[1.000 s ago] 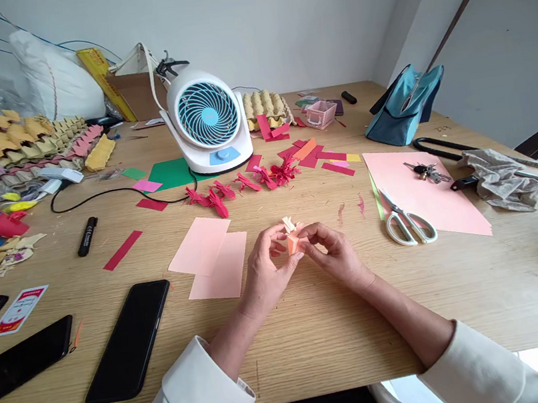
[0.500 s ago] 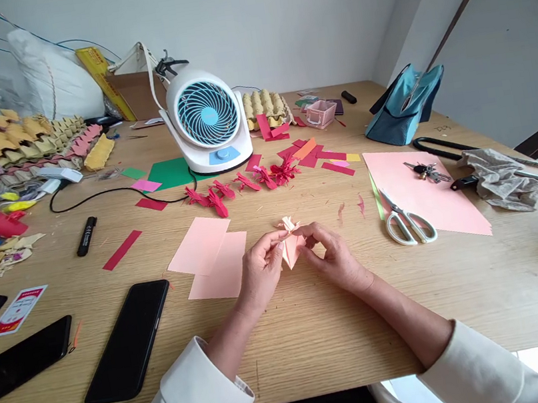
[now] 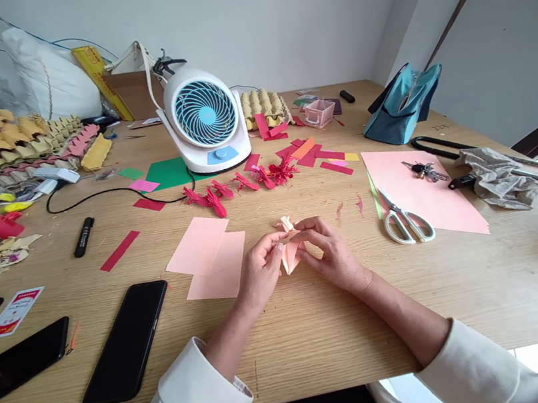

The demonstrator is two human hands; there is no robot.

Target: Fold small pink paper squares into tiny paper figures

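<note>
Both of my hands meet over the middle of the wooden table (image 3: 489, 290). My left hand (image 3: 259, 273) and my right hand (image 3: 330, 253) pinch a small folded piece of pale pink paper (image 3: 289, 252) between the fingertips. Its frilled top end points away from me and its pointed lower end hangs toward the table. Two pale pink paper sheets (image 3: 209, 254) lie flat just left of my left hand. A row of finished red folded paper pieces (image 3: 241, 185) lies beyond my hands, in front of the fan.
A white and blue desk fan (image 3: 203, 120) stands at the back centre. Scissors (image 3: 406, 221) and keys (image 3: 423, 170) rest on a large pink sheet (image 3: 431, 204) at right. Black phones (image 3: 125, 341) lie at left, with a marker (image 3: 83, 236) and red paper strips (image 3: 119, 251).
The folded pink paper has been turned and lowered; it was a compact bundle at my fingertips and its pointed end now hangs down toward the table. Both hands stayed in place.
</note>
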